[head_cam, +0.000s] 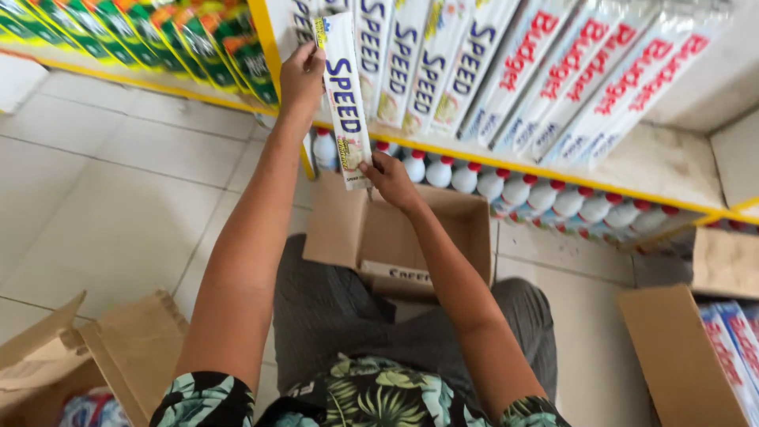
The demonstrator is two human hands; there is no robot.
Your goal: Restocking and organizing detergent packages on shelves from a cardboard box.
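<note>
Presently left hand [300, 75] fingers pinch far end of long white carton [346, 99]; right hand [390, 178] fingers clamp near end. Carton held at far shelf [672, 162], left end of leaning row of white cartons [443, 63]. Open cardboard box [348, 229] near, on lap. White bottles with red caps [545, 194] on lower shelf to right.

Both arms stretched out far ahead, bare from the short sleeves down. Left hand [302, 75] is highest and farthest, fingers curled in a pinch, wrist straight. Right hand [390, 179] sits nearer and lower, to its right, fingers also pinched, forearm angling in from the near right.
</note>
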